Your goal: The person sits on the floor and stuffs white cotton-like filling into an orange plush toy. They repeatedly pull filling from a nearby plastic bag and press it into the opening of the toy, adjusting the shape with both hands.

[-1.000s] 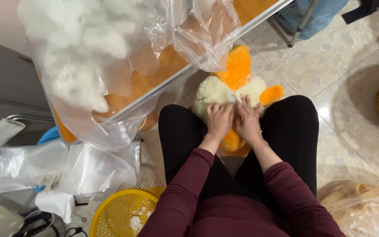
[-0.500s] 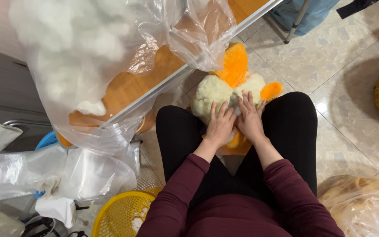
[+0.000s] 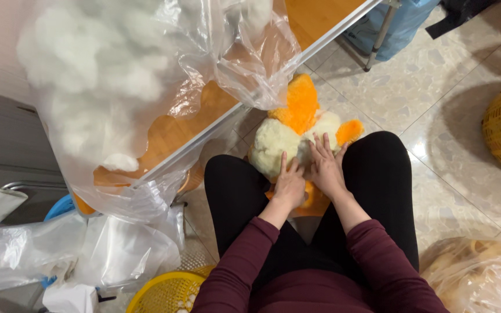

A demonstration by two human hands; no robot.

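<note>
Fingers [image 3: 286, 164] of the left hand [image 3: 290, 186] lie spread and flat on the plush toy [image 3: 276, 145]; those of the right hand [image 3: 326, 168] are likewise spread and pressed on it, not clamped around anything.

Head view: the plush toy, cream-yellow with orange parts, sits directly under the fingertips, wedged between the person's knees above the tiled floor [image 3: 436, 116]. Both hands touch each other's inner edge and rest side by side on its body. Beyond the fingertips, up and to the left, a clear plastic bag [image 3: 163, 87] of white stuffing [image 3: 88, 69] hangs over the edge of the desk [image 3: 204, 139]. Behind the left wrist, near the person's waist, stands a yellow basket [image 3: 163, 295].

Progress, judged: the toy's body looks plump and filled; any opening is hidden under the hands, so whether closing remains cannot be told.
</note>
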